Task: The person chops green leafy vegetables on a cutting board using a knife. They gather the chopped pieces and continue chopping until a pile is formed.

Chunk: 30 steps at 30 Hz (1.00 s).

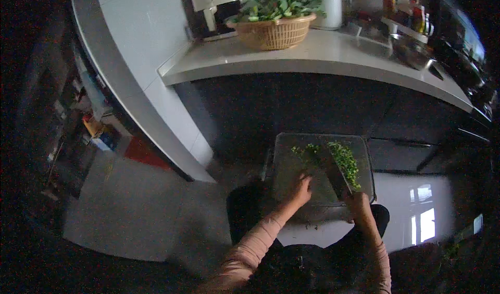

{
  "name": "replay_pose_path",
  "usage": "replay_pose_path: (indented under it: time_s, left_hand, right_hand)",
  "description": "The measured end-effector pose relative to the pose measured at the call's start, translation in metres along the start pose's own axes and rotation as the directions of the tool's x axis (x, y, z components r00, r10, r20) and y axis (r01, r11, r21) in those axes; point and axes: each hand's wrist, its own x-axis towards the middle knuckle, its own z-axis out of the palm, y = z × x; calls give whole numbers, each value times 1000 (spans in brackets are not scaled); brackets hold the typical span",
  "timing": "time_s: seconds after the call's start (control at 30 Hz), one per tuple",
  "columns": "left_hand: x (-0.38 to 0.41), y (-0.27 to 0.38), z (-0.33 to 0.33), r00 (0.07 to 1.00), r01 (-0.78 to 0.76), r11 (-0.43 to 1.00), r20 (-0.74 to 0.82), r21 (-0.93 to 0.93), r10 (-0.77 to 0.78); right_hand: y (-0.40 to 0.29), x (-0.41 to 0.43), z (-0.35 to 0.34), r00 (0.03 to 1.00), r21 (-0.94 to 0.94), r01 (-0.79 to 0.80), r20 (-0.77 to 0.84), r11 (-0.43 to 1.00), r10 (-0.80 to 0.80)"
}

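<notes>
My right hand (358, 202) grips a wide-bladed knife, likely a cleaver. Its dark blade (336, 175) slants up and left across a grey board-like surface (287, 177) by my knees. Along the blade's right side lies a long heap of chopped green leaves (345, 162). A smaller scatter of green bits (310, 149) sits left of the blade's far end. My left hand (304, 190) is over the surface's near left part, left of the knife and apart from it. Its fingers look curled but are dark and blurred, so whether they hold anything is unclear.
Ahead runs a pale countertop (336, 46) with a woven-look basket (273, 32) of leafy greens (281, 7). A white container (332, 7), bottles (418, 19) and a metal bowl (412, 52) stand farther right. A white tiled wall edge (136, 67) rises at left. Dark cabinets (273, 106) face me.
</notes>
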Motion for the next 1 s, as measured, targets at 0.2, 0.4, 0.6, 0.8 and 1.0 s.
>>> replay_pose_path:
  time_s: [0.2, 0.4, 0.6, 0.8, 1.0]
  left_hand:
    - [-10, -16, -4, 972, 192, 965, 169, -178, -163]
    - [29, -13, -60, 998, 5, 1000, 57, 26, -6]
    - [137, 39, -165, 988, -141, 979, -44, 144, 149]
    - [219, 61, -245, 939, -287, 910, -99, 298, 328]
    - [297, 116, -302, 850, -385, 820, -184, 423, 494]
  right_hand:
    - [-3, -25, -12, 944, -502, 314, 73, 806, -322]
    - [12, -27, -8, 994, -250, 77, 94, 965, -55]
    - [18, -33, -19, 926, 367, -363, 247, 856, 287]
    - [21, -35, -33, 848, 351, -493, 397, 797, 350]
    - [65, -43, -41, 817, 403, -527, 483, 748, 315]
